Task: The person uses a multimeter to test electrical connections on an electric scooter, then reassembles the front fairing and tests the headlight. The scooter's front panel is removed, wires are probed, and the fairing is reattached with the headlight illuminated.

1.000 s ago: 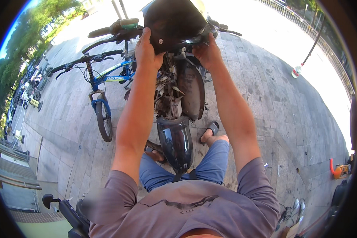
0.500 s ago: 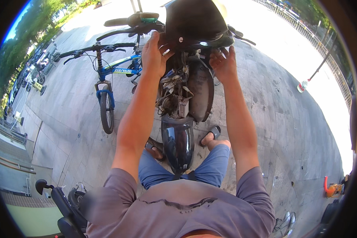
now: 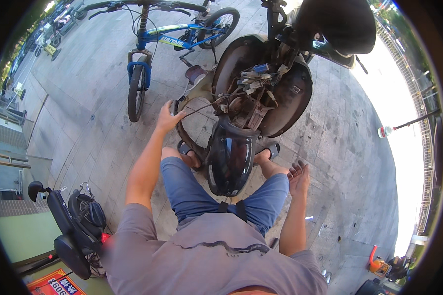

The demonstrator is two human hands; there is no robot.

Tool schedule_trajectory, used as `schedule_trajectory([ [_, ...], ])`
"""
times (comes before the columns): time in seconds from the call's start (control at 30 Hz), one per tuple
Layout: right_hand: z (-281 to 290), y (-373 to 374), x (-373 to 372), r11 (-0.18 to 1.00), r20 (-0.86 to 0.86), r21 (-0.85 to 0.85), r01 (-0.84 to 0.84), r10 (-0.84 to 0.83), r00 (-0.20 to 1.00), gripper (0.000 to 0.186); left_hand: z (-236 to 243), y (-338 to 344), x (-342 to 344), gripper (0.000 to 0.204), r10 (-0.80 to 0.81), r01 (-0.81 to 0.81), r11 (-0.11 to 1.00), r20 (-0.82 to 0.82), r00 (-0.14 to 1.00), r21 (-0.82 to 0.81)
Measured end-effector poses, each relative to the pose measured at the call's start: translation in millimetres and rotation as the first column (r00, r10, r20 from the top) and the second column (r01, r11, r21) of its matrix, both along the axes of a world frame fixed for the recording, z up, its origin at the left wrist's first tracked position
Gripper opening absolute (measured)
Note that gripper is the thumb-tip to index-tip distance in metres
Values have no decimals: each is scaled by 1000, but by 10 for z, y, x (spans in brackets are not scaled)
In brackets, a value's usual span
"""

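My left hand (image 3: 169, 118) is at the outer end of a curved dark-and-grey body panel (image 3: 196, 144) beside the scooter, with the panel's edge between thumb and fingers. Apart from everything, my right hand (image 3: 299, 178) hangs by my right knee, fingers loosely bent and spread. Between my legs stands a partly stripped scooter, its glossy black tail piece (image 3: 231, 164) nearest me. Beyond it, loose wires and connectors (image 3: 255, 83) lie exposed between two dark side panels (image 3: 291, 101). The large black front cover (image 3: 335, 27) is at the far right.
A blue bicycle (image 3: 174, 35) stands at the far left. Another parked two-wheeler (image 3: 74, 221) is at the near left. To the right are a bottle (image 3: 385, 132) by a pole and an orange tool (image 3: 379, 264). My sandalled feet flank the scooter's tail.
Both hands have left the black front cover. My left came down to the curved panel; my right dropped to my knee. The view has shifted, and the scooter's far end now appears farther right.
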State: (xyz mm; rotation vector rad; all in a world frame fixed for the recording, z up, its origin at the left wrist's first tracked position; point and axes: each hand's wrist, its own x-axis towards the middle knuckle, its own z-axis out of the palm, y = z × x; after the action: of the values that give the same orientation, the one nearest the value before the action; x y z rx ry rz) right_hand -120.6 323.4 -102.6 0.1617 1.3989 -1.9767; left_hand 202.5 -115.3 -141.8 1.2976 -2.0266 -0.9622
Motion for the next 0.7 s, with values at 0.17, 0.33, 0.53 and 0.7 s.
schedule_trajectory([
  [0.17, -372, 595, 360, 970, 87, 238, 40, -62, 994, 46, 97, -458, -121, 93, -338, 329, 938, 86, 937, 108],
  [0.33, -384, 953, 498, 916, 52, 394, 73, -101, 993, 46, 237, -896, -353, 70, -414, 391, 817, -40, 909, 425],
  [0.53, -397, 913, 617, 901, 35, 433, -36, 23, 999, 44, 162, -1009, -680, 52, -349, 343, 862, -54, 936, 373],
  [0.7, -420, 807, 656, 860, -1, 504, -79, 92, 996, 40, 109, -923, -764, 56, -297, 285, 928, 14, 955, 241],
])
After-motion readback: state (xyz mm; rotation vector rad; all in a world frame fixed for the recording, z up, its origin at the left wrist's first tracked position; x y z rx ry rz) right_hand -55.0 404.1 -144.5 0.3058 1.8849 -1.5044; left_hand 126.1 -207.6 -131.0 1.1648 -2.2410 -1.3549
